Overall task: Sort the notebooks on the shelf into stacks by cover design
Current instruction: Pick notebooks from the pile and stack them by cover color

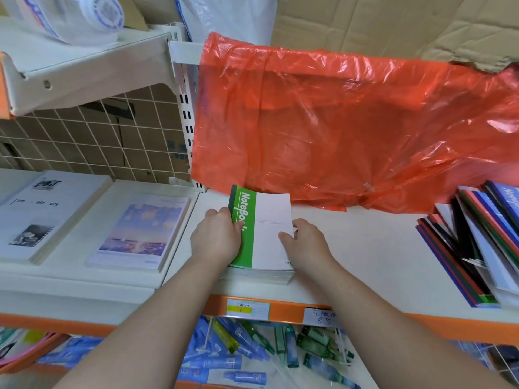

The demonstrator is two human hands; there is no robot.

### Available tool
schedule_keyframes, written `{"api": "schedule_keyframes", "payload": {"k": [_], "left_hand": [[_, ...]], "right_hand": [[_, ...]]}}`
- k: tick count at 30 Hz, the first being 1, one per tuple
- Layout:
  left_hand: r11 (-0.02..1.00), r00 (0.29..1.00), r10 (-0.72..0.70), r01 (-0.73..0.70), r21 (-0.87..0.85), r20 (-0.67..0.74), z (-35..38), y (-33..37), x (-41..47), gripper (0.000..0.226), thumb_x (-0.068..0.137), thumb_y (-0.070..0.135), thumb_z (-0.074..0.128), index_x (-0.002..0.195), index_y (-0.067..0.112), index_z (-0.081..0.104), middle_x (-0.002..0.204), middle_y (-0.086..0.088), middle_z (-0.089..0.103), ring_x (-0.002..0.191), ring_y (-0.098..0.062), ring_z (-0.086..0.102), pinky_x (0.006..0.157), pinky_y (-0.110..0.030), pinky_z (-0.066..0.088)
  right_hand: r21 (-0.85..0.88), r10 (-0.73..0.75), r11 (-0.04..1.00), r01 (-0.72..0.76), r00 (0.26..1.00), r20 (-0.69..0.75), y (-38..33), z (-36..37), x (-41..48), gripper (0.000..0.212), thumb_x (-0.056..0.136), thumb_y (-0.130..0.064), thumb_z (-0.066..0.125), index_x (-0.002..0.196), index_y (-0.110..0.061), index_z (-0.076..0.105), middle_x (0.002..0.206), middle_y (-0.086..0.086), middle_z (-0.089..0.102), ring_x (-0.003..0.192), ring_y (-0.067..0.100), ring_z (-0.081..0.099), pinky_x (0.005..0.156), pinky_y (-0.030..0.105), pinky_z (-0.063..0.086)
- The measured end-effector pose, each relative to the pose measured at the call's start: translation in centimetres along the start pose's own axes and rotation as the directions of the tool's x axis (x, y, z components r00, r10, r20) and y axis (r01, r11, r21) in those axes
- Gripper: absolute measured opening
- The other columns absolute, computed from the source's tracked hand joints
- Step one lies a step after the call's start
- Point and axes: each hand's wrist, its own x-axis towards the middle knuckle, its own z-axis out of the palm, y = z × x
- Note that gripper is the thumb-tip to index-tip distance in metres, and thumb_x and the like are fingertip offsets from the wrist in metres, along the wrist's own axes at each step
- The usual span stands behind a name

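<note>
**Head view: both hands on the top green-banded notebook**

The left hand (216,237) curls its fingers over the spine edge of a flat white paper notebook with a green band (269,228). The right hand (306,242) pinches the opposite long edge, thumb on the cover. That notebook lies on top of a low stack of matching notebooks (258,273), near the front edge of the white metal shelf (365,248) and straight ahead between the hands. Its long axis runs near to far with the spine on the left, so each hand holds one long side and neither is nearer. It appears to be getting squared onto its stack.

The next notebooks would likely come from the jumbled pile of blue, red, green and black notebooks (477,248), well apart on the right hand's side. To the left lie a stack with pastel purple covers (137,231) and one with black-and-white photo covers (36,217). A crumpled orange plastic bag (337,122) hangs at the far side.
</note>
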Motion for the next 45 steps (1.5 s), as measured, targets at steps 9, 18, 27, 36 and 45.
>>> {"api": "schedule_keyframes", "payload": {"k": [9,18,27,36,45], "left_hand": [[0.999,0.999,-0.039,0.039,-0.008,0.029,0.3,-0.3,-0.1,0.035,0.099,0.045,0.047,0.111,0.013,0.055,0.110,-0.011,0.051,0.094,-0.035,0.059,0.068,-0.035,0.038],[0.998,0.997,-0.064,0.065,-0.007,0.053,0.6,-0.4,-0.4,0.038,0.100,0.045,0.047,0.111,0.009,0.055,0.114,-0.013,0.049,0.100,-0.039,0.058,0.070,-0.037,0.037],[0.998,0.996,-0.060,0.060,-0.007,0.072,0.4,-0.5,-0.4,0.037,0.099,0.043,0.049,0.110,0.009,0.054,0.114,-0.013,0.049,0.100,-0.040,0.058,0.070,-0.038,0.038],[0.957,0.968,0.245,-0.250,0.144,0.048,-1.0,2.2,0.1,0.045,0.098,0.042,0.044,0.124,0.007,0.053,0.132,-0.014,0.051,0.125,-0.034,0.042,0.103,-0.041,0.037],[0.790,0.801,0.513,-0.581,0.195,0.310,2.5,11.5,-2.3,0.062,0.101,0.046,0.037,0.150,0.008,0.026,0.159,-0.015,0.024,0.148,-0.035,0.016,0.119,-0.045,0.018]], "right_hand": [[-0.035,-0.007,0.999,0.007,1.000,-0.004,0.1,0.1,-0.4,0.034,0.095,-0.036,0.052,0.121,-0.015,0.055,0.108,0.008,0.054,0.085,0.018,0.051,0.072,0.027,0.036],[-0.023,-0.016,1.000,0.016,1.000,0.000,0.1,0.2,-0.5,0.034,0.096,-0.034,0.051,0.123,-0.014,0.056,0.106,0.009,0.054,0.097,0.021,0.052,0.078,0.030,0.040],[-0.023,0.011,1.000,-0.011,1.000,0.015,0.2,0.5,-0.3,0.033,0.096,-0.036,0.050,0.122,-0.016,0.057,0.106,0.012,0.058,0.097,0.021,0.052,0.076,0.030,0.039],[-0.321,-0.136,0.937,0.142,0.990,0.040,0.1,-2.8,-1.0,0.052,0.102,-0.039,0.034,0.145,-0.010,0.038,0.149,0.011,0.039,0.138,0.029,0.032,0.113,0.038,0.029],[-0.555,-0.084,0.816,0.162,0.983,0.163,5.5,-8.5,-2.5,0.060,0.103,-0.044,0.025,0.153,-0.013,0.017,0.162,0.009,0.008,0.150,0.025,0.002,0.121,0.040,0.004]]}}
